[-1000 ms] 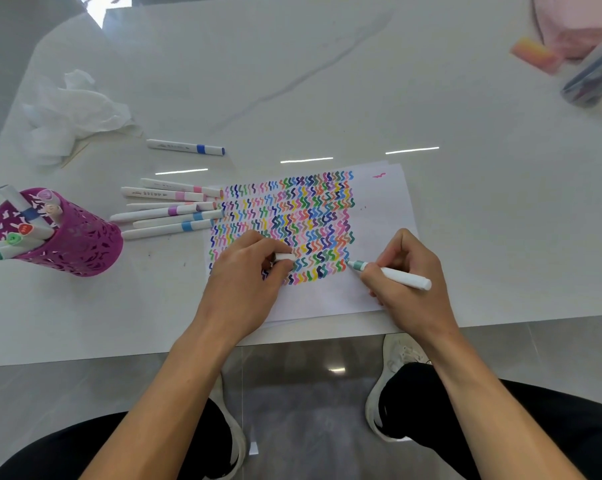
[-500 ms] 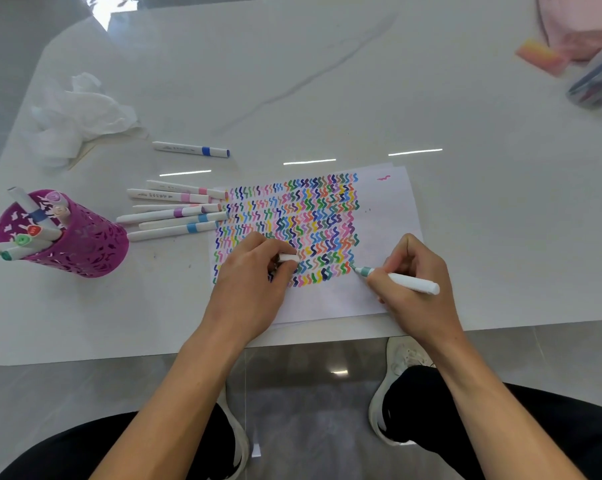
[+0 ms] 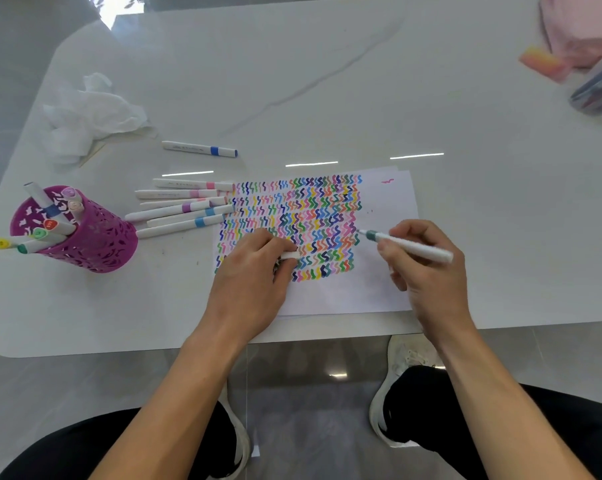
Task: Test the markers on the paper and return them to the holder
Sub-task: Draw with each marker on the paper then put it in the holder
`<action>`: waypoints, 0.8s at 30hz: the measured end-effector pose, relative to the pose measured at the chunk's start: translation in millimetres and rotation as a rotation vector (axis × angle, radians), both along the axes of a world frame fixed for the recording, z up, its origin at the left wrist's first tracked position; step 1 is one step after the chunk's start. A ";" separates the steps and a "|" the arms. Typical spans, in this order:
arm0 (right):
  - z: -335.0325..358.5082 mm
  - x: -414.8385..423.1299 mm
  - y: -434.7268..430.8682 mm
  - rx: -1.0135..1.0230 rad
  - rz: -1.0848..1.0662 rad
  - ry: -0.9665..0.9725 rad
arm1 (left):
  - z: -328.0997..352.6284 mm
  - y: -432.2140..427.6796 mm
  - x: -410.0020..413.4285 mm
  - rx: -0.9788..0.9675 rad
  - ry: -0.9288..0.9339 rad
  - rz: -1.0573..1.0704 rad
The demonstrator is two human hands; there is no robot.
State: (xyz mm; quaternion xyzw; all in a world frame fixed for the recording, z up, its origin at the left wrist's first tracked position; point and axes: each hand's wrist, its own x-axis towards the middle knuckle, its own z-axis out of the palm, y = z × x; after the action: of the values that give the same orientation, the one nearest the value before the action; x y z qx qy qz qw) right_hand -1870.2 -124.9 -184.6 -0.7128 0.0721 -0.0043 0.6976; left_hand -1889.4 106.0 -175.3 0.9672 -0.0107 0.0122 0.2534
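Six capped markers lie in a loose row at centre left on the white surface, just left of the paper; a seventh, blue-banded marker lies apart above them. Roughly six more stand in the purple holder at far left. Right hand has its grip on a teal marker, tip at the squiggles. Left hand pinches one white cap.

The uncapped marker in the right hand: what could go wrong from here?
The marker, held by the right hand, has its tip at the edge of the squiggles on the paper, so it may smear a neighbouring mark. The left hand rests on inked rows and might smudge them. Its cap could slip away.
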 end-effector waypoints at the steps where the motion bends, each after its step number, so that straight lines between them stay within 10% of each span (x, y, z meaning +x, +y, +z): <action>1: 2.2 1.2 2.4 0.008 0.001 0.000 | 0.5 0.7 -0.6 0.003 -0.012 -0.007; 24: 14.2 3.7 30.1 0.200 0.116 0.035 | 11.0 -11.2 -4.5 -0.447 0.015 0.036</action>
State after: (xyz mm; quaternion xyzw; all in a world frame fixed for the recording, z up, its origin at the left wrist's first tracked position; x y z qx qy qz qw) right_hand -1866.5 -94.8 -170.4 -0.6425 0.0428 0.0556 0.7631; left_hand -1894.0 94.7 -164.2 0.8871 0.0114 0.0117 0.4613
